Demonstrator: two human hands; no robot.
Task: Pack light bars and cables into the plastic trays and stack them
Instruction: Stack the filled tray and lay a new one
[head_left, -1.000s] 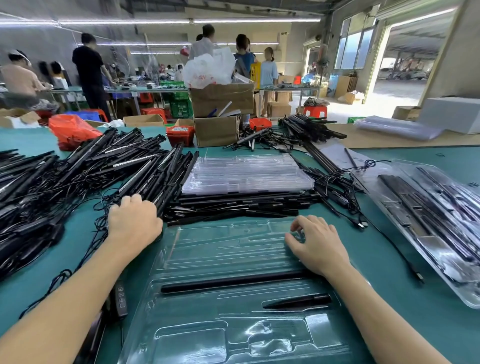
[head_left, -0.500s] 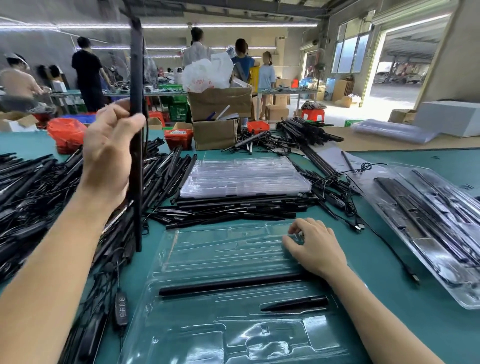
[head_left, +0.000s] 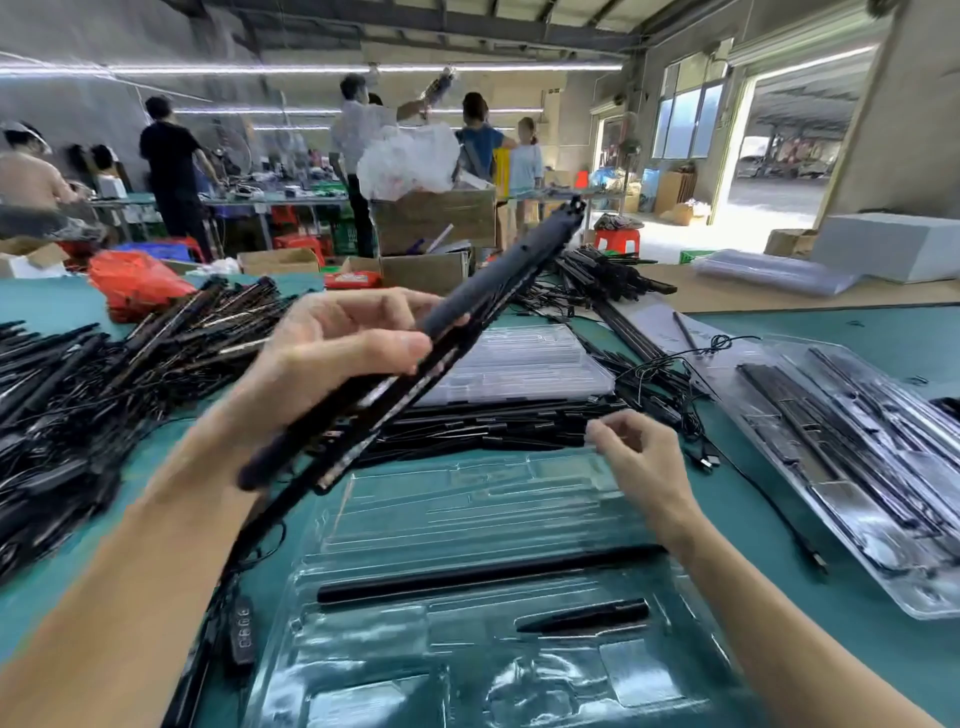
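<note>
Clear tray (head_left: 467, 519), front of table (head_left: 779, 519): one rod (head_left: 488, 571) and one short piece (head_left: 587, 616) seated; remaining slots unfilled. Above it, left hand (head_left: 332, 358) grips light bars (head_left: 441, 338); right hand (head_left: 644, 457) loosely curled, holding nothing. Behind: unpacked bar pile (head_left: 130, 374). Right: filled trays (head_left: 857, 457).

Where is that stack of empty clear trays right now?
In the head view, the stack of clear trays lies mid-table on a heap of black bars, just beyond the tray being packed, partly hidden behind the light bar in the left hand.
</note>
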